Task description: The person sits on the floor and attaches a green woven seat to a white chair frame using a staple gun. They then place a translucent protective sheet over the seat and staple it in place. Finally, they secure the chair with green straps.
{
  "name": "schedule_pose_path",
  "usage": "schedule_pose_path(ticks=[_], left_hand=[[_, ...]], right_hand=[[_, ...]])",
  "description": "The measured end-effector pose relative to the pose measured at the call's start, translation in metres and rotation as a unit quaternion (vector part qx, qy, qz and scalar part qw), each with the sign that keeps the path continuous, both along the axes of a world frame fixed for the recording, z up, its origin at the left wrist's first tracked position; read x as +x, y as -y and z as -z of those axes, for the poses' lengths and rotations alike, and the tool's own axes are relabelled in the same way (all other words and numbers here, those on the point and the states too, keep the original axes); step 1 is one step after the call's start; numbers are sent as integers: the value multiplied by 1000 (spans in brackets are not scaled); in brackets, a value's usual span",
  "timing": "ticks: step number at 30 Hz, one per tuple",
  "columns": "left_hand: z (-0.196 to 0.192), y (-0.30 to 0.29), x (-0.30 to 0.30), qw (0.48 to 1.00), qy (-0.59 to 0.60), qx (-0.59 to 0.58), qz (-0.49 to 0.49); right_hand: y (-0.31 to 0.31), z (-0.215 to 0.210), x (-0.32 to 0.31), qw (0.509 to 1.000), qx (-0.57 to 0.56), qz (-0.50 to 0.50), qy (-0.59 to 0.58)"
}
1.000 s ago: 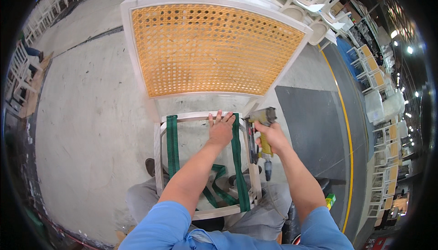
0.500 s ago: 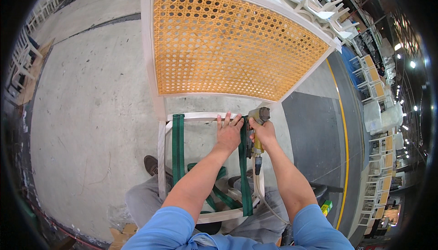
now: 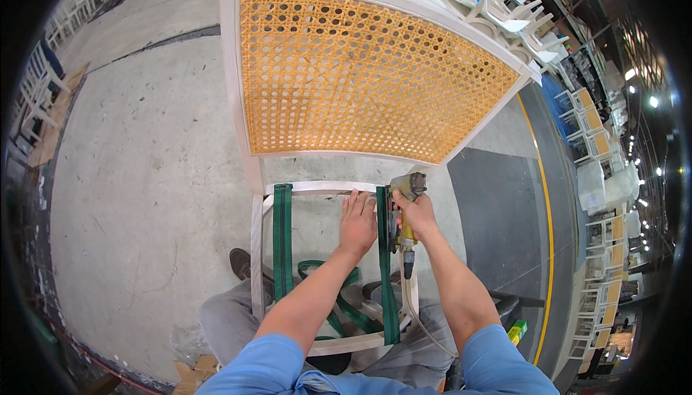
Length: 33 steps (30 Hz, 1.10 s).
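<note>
A pale wooden chair frame (image 3: 257,251) stands between my legs, its back filled with a woven cane panel (image 3: 375,78). My right hand (image 3: 420,216) grips an air stapler (image 3: 409,184), whose nose is beside the right end of the rear seat rail (image 3: 317,187). My left hand (image 3: 357,225) lies open at that rail, fingers stretched out, close to a green webbing strap (image 3: 389,301) running front to back. A second green strap (image 3: 282,240) spans the left side. Loose webbing (image 3: 357,314) curls below, inside the frame. The stapler's nose tip is hidden.
An air hose (image 3: 427,331) hangs from the stapler past my right leg. A green and yellow box (image 3: 517,331) lies at lower right. White chairs (image 3: 497,6) are piled beyond the cane back; more chairs with cane-coloured panels (image 3: 592,139) line the right. Cardboard (image 3: 193,375) lies at lower left.
My left hand has drawn its fingers closer together and slid slightly back toward me along the strap. The stapler stays in my right hand, hardly shifted. The view has tilted slightly.
</note>
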<state>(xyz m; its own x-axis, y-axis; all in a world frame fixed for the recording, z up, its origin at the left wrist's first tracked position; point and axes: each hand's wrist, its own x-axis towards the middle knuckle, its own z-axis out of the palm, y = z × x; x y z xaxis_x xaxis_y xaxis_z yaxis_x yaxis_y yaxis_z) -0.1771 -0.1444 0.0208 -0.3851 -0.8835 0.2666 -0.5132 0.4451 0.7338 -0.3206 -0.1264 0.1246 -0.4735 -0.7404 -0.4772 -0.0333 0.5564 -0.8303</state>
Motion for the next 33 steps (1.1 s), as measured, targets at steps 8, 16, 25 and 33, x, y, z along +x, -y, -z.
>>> schedule_pose_path(ticks=[8, 16, 25, 33], left_hand=[[14, 0, -6, 929, -154, 336, -14], [27, 6, -9, 914, -143, 378, -11], [30, 1, -14, 905, -166, 393, -8], [15, -18, -26, 752, -223, 620, 4]], right_hand=[[7, -2, 14, 999, -11, -30, 3], [6, -4, 19, 1000, -5, -14, 9], [-2, 4, 7, 999, 13, 6, -35], [-3, -8, 5, 999, 13, -1, -53]])
